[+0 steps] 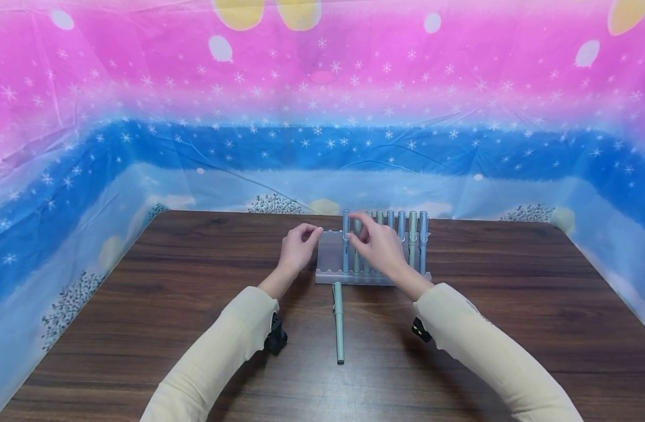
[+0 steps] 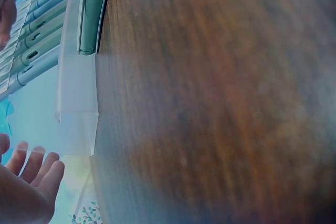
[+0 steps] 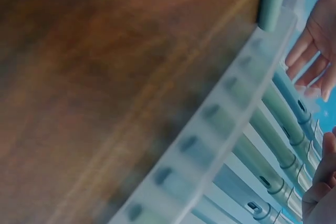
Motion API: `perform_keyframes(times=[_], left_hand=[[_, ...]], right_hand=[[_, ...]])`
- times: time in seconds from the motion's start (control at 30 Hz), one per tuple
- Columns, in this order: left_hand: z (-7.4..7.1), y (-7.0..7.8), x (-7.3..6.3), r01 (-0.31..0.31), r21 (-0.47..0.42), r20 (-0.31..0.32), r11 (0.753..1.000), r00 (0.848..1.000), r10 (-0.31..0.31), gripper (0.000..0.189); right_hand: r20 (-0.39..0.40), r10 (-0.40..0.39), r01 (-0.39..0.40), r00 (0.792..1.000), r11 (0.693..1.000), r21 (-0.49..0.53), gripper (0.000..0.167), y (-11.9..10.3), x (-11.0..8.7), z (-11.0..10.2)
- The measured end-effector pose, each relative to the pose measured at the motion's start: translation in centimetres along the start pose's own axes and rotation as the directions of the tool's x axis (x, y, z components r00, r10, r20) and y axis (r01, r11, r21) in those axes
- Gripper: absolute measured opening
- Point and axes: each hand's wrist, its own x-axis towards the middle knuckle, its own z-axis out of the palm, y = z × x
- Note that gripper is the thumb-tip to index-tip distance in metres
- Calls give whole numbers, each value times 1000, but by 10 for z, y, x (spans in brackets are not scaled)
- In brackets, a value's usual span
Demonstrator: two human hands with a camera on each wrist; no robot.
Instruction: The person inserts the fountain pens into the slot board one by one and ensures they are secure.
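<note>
A clear plastic pen rack (image 1: 330,252) stands on the table, with several capped blue and green pens (image 1: 412,240) leaning in its right-hand slots. My left hand (image 1: 298,246) pinches the rack's upper left corner between thumb and forefinger; its other fingers (image 2: 50,177) spread past the edge. At the cap of the leftmost blue pen (image 1: 346,252) is my right hand (image 1: 380,243), thumb and forefinger curved and apart. Whether they touch that pen cannot be told. One green pen (image 1: 339,328) lies on the table before the rack, its clip end close to the rack's front lip.
The brown wood-grain table (image 1: 196,328) reaches back to a pink and blue snowflake cloth (image 1: 322,117) that hangs behind and at both sides. Small black cameras (image 1: 276,335) sit at the cuffs of the cream sleeves.
</note>
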Motion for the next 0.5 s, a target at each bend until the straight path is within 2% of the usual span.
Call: perform_keyframes(times=[0.3, 0.5], left_hand=[[0, 1, 0, 1, -3, 1, 1000, 1000, -1, 28], [-1, 1, -1, 6, -17, 9, 1000, 1000, -6, 27]], right_hand=[[82, -13, 12, 997, 1000, 23, 30, 0, -21, 2], [173, 47, -53, 984, 998, 31, 25, 0, -31, 3]])
